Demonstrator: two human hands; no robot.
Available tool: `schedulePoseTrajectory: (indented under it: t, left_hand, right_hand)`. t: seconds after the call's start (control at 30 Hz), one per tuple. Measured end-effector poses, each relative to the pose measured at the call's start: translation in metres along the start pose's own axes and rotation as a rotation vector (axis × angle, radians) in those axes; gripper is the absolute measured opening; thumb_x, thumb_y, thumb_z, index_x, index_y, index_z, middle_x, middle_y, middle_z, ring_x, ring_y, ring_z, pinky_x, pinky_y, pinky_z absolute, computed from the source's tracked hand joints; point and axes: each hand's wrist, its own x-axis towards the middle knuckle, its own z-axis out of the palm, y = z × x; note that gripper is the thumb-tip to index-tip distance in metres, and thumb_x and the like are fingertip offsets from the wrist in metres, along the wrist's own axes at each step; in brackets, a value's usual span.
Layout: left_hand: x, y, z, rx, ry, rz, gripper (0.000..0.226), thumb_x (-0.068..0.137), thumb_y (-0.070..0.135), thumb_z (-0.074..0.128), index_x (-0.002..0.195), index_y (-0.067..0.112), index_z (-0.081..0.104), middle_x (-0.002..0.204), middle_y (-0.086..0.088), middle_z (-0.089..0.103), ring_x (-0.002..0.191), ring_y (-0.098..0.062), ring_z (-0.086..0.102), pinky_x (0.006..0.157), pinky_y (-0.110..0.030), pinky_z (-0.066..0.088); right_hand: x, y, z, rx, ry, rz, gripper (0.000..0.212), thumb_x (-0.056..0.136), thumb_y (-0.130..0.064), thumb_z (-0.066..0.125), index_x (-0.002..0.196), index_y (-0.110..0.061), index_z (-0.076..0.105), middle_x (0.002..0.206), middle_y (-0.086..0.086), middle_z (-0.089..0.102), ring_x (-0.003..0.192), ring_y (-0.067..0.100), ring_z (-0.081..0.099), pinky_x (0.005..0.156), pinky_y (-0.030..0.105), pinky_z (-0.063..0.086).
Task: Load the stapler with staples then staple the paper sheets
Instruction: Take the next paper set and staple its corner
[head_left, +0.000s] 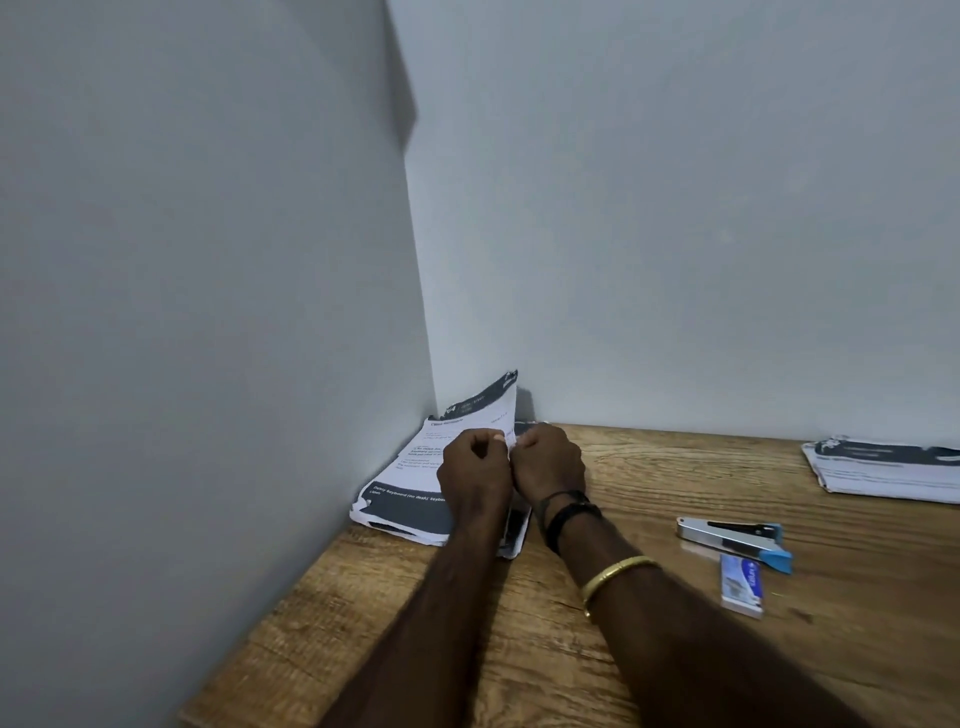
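Wooden desk (649, 649), grey wall corner. Your left hand (475, 467) and right hand (548, 462) are both curled, pinching the right edge of the top paper sheets (483, 410) and lifting them off the stack (405, 493). The stapler (732, 535) and staple box (742, 584) lie untouched, well right of your right hand. Risk: the pinched sheets fan or slip, so the edges misalign before stapling. The stapler looks unloaded, so load it first.

We are looking at a wooden table (857, 649). A paper stack (410, 499) is lying at its ten o'clock corner and a second stack (883, 473) at two o'clock. A stapler (732, 535) is resting at three o'clock, a staple box (742, 584) lying just at its six o'clock.
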Motion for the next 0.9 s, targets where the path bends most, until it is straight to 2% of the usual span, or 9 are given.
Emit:
schedulePoseTrajectory:
  t: [0.1,0.23,0.33,0.43,0.6,0.67,0.77,0.8,0.9]
  left_hand:
    - [-0.003,0.001,-0.002,-0.008,0.005,0.022,0.013,0.092,0.023,0.067,0.093,0.016,0.078,0.097,-0.002,0.078,0.096,-0.021,0.068,0.087,-0.028,0.048]
    - [-0.003,0.002,-0.002,-0.017,0.024,0.039,0.014,0.093,0.022,0.065,0.094,0.014,0.077,0.1,-0.003,0.078,0.097,-0.021,0.067,0.087,-0.027,0.046]
    - [-0.005,0.005,-0.002,-0.043,0.046,0.083,0.014,0.094,0.022,0.065,0.093,0.014,0.076,0.094,0.001,0.076,0.093,-0.018,0.067,0.085,-0.027,0.047]
    - [-0.009,0.009,-0.003,-0.076,0.057,0.133,0.013,0.094,0.022,0.065,0.095,0.015,0.077,0.092,0.004,0.075,0.092,-0.016,0.068,0.081,-0.023,0.045]
    - [-0.026,0.023,0.001,-0.11,0.055,0.27,0.013,0.095,0.019,0.064,0.1,0.015,0.076,0.095,0.006,0.075,0.094,-0.01,0.067,0.075,-0.011,0.045]
    - [-0.034,0.028,0.003,-0.113,0.038,0.332,0.013,0.096,0.019,0.064,0.1,0.015,0.075,0.097,0.006,0.076,0.094,-0.009,0.066,0.079,-0.018,0.049]
    - [-0.048,0.036,0.006,-0.099,0.006,0.41,0.013,0.096,0.02,0.063,0.1,0.016,0.075,0.098,0.007,0.076,0.096,-0.009,0.067,0.084,-0.026,0.052]
    - [-0.052,0.039,0.008,-0.087,-0.005,0.425,0.013,0.096,0.02,0.063,0.1,0.016,0.075,0.099,0.007,0.076,0.097,-0.008,0.067,0.085,-0.026,0.052]
    - [-0.061,0.045,0.012,-0.047,-0.034,0.419,0.015,0.096,0.02,0.062,0.105,0.016,0.074,0.105,0.004,0.076,0.101,-0.009,0.065,0.09,-0.03,0.052]
  right_hand:
    - [-0.001,0.0,0.0,0.057,0.01,-0.011,0.01,0.088,-0.026,0.064,0.09,-0.024,0.073,0.11,0.004,0.075,0.107,0.031,0.068,0.079,0.027,0.046]
    - [-0.001,0.001,0.0,0.06,0.019,-0.034,0.017,0.086,-0.015,0.061,0.074,-0.017,0.072,0.098,0.009,0.077,0.101,0.035,0.069,0.074,0.027,0.045]
    - [0.003,0.0,-0.001,0.146,0.034,0.007,0.019,0.086,-0.009,0.061,0.083,-0.013,0.079,0.099,0.009,0.078,0.1,0.033,0.07,0.076,0.025,0.047]
    - [0.006,-0.001,-0.004,0.257,0.06,0.058,0.015,0.085,-0.011,0.065,0.087,-0.013,0.08,0.098,0.007,0.079,0.097,0.03,0.071,0.08,0.026,0.053]
    - [0.006,0.005,-0.022,0.384,0.122,0.07,0.009,0.086,-0.015,0.07,0.09,-0.014,0.079,0.097,0.005,0.078,0.088,0.025,0.069,0.082,0.043,0.063]
    - [0.006,0.009,-0.034,0.412,0.141,0.055,0.008,0.086,-0.016,0.071,0.088,-0.014,0.079,0.092,0.005,0.078,0.087,0.025,0.071,0.079,0.041,0.063]
    - [0.006,0.021,-0.057,0.452,0.167,0.052,0.007,0.084,-0.016,0.072,0.086,-0.012,0.078,0.087,0.003,0.077,0.087,0.025,0.072,0.068,0.027,0.058]
    - [0.007,0.025,-0.066,0.475,0.17,0.062,0.008,0.084,-0.015,0.071,0.087,-0.012,0.078,0.089,0.004,0.077,0.089,0.025,0.073,0.068,0.027,0.059]
    - [0.009,0.04,-0.091,0.577,0.112,0.111,0.006,0.088,-0.013,0.069,0.089,-0.013,0.075,0.098,0.009,0.077,0.093,0.031,0.074,0.079,0.046,0.064]
